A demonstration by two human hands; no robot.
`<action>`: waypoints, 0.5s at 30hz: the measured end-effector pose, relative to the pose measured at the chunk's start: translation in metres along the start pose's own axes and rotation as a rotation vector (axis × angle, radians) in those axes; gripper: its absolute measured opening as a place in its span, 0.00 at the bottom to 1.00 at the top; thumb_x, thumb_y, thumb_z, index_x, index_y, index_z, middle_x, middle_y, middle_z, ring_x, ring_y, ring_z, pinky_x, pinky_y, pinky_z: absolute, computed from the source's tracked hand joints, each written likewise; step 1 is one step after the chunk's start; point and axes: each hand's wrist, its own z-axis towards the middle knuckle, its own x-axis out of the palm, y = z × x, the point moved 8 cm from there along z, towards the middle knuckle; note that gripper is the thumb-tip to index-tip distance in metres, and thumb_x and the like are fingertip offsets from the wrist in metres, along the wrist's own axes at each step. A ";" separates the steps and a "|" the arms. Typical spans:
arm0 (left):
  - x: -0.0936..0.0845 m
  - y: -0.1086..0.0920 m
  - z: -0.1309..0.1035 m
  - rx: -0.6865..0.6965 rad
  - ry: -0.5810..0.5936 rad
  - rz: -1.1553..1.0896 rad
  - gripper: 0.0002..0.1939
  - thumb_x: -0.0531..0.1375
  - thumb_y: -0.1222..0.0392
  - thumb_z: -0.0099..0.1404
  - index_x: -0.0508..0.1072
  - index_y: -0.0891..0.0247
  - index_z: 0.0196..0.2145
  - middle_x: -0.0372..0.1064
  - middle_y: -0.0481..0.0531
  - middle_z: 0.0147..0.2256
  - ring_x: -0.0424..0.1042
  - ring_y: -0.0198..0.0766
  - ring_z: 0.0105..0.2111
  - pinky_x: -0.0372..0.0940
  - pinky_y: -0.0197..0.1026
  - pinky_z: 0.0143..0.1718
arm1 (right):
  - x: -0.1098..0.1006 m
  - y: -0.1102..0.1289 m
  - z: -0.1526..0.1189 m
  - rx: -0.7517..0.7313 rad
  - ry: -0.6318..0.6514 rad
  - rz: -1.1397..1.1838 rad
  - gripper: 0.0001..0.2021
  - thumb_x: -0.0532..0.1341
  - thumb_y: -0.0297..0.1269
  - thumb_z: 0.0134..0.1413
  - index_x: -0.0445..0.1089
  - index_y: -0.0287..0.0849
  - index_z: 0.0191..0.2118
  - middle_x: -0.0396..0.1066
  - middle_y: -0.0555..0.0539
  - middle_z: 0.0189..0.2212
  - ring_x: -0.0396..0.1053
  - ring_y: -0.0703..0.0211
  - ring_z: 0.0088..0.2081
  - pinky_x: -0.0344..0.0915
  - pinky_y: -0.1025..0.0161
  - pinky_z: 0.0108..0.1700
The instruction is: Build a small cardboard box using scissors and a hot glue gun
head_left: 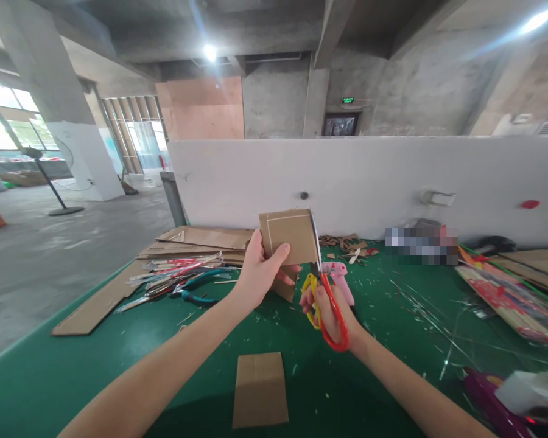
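Note:
My left hand grips a brown cardboard piece by its lower left, thumb on the near face. A pale line runs along the piece's top and left side. In my right hand is a pair of scissors with one red and one yellow handle loop, fingers through the loops. The blades point up along the cardboard's right edge. Behind the right hand lies a pink glue gun, partly hidden. A loose cardboard square rests on the table below both hands.
On the green table, cardboard sheets, wrapped sticks and blue-handled pliers lie left. Cardboard scraps sit at the back. Packaged items and a purple object are on the right. A white partition stands behind.

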 end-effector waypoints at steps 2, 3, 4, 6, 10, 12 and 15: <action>-0.004 -0.003 0.001 0.010 -0.026 -0.019 0.18 0.60 0.55 0.61 0.58 0.59 0.46 0.68 0.52 0.40 0.74 0.36 0.26 0.68 0.34 0.16 | 0.006 0.005 -0.001 -0.038 0.070 0.078 0.27 0.46 0.62 0.57 0.65 0.41 0.30 0.70 0.42 0.31 0.69 0.57 0.30 0.64 0.65 0.21; -0.006 -0.005 0.002 0.023 -0.049 -0.035 0.18 0.60 0.55 0.60 0.58 0.59 0.46 0.68 0.52 0.40 0.74 0.36 0.26 0.68 0.34 0.16 | 0.008 0.006 -0.002 -0.057 0.103 0.107 0.27 0.47 0.62 0.56 0.66 0.41 0.33 0.70 0.40 0.36 0.70 0.54 0.35 0.67 0.64 0.23; -0.010 -0.008 0.003 0.039 -0.074 -0.057 0.18 0.59 0.56 0.60 0.59 0.58 0.46 0.68 0.52 0.40 0.74 0.36 0.26 0.68 0.34 0.16 | 0.011 0.007 -0.003 -0.073 0.136 0.131 0.26 0.48 0.62 0.55 0.66 0.42 0.36 0.69 0.39 0.40 0.70 0.52 0.40 0.69 0.63 0.26; -0.018 -0.014 0.007 0.073 -0.125 -0.104 0.16 0.58 0.57 0.61 0.59 0.57 0.46 0.68 0.51 0.41 0.73 0.36 0.27 0.67 0.34 0.17 | 0.015 0.005 -0.005 -0.094 0.191 0.164 0.23 0.49 0.59 0.57 0.65 0.43 0.40 0.67 0.39 0.46 0.67 0.50 0.46 0.71 0.61 0.31; -0.037 -0.025 0.013 0.130 -0.237 -0.102 0.14 0.55 0.60 0.61 0.63 0.56 0.45 0.68 0.49 0.45 0.73 0.36 0.36 0.68 0.33 0.24 | 0.018 0.001 -0.007 -0.100 0.231 0.197 0.21 0.49 0.55 0.60 0.65 0.43 0.44 0.66 0.38 0.48 0.66 0.50 0.48 0.70 0.60 0.32; -0.042 -0.029 0.015 0.153 -0.253 -0.048 0.12 0.56 0.61 0.60 0.66 0.57 0.43 0.68 0.48 0.46 0.70 0.36 0.41 0.68 0.32 0.28 | 0.018 0.000 -0.007 -0.091 0.229 0.222 0.22 0.49 0.56 0.59 0.66 0.43 0.43 0.67 0.38 0.47 0.67 0.49 0.47 0.69 0.61 0.30; -0.039 -0.028 0.017 0.152 -0.203 0.027 0.08 0.58 0.62 0.60 0.69 0.60 0.39 0.70 0.49 0.41 0.69 0.34 0.39 0.65 0.31 0.30 | 0.015 0.001 -0.004 -0.069 0.202 0.297 0.24 0.48 0.57 0.59 0.67 0.42 0.43 0.67 0.38 0.47 0.68 0.49 0.46 0.68 0.62 0.28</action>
